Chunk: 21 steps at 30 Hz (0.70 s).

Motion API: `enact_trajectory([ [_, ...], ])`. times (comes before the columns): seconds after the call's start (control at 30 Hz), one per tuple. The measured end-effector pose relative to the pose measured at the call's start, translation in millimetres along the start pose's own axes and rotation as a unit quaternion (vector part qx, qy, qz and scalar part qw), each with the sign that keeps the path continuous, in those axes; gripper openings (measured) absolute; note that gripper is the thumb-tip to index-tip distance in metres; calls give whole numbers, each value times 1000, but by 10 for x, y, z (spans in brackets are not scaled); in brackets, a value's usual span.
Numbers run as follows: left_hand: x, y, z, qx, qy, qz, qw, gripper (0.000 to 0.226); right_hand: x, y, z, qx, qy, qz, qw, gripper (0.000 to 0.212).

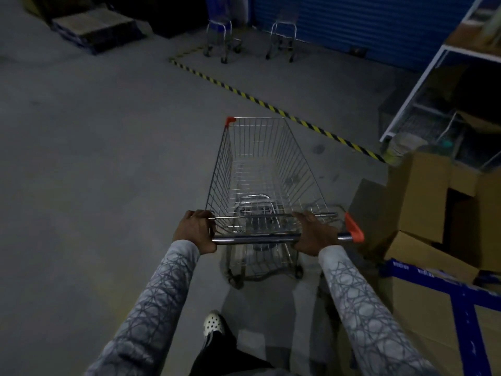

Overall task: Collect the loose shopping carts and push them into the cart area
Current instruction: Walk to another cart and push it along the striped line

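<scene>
Looking down, we see nearest to us one white shoe [214,322] on the grey floor [95,158], and two sleeves with a line pattern that reach forward. Both hands are closed around the handle bar [254,239] of a shopping cart [260,164]. Our left hand [196,230] grips the left end of the bar, with the fingers curled over the top. Our right hand [314,233] grips the bar more to the right, a little before the red end cap [353,229].

The cart stands directly in front of us on the floor, and its wire basket holds nothing. It points away from us, with a red corner piece [230,120] at the far left of its rim. Just beside the cart on the right are stacked cardboard boxes [423,196], and behind them a white shelf rack [423,85].

Beyond the front of the cart, a yellow and black striped line [271,105] runs across the floor and marks off an area. Inside this area, well apart from our cart, two other carts [222,39] stand near a blue shutter wall [352,17], the second one [282,40] to the right of the first. The light is weak, so their details are not clear.
</scene>
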<state>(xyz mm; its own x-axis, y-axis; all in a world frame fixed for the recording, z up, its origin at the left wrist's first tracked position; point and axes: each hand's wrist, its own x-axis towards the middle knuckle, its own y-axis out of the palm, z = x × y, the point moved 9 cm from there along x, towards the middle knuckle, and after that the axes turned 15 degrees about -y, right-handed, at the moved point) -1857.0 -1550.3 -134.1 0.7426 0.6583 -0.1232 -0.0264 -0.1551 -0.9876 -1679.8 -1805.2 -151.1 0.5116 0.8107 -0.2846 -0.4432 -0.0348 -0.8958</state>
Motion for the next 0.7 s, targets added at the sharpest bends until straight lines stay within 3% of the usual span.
enact_trajectory([
  [0.33,1514,-261,993,41,32,41,998,34,1404,-180,786,23,17,-17,999,104],
  [0.47,2049,-302,1204,111,49,54,991,57,1891,-325,975,44,37,-15,998,106],
  [0.7,3108,-452,1477,228,68,59,969,61,2963,-597,1169,54,41,-20,998,102],
])
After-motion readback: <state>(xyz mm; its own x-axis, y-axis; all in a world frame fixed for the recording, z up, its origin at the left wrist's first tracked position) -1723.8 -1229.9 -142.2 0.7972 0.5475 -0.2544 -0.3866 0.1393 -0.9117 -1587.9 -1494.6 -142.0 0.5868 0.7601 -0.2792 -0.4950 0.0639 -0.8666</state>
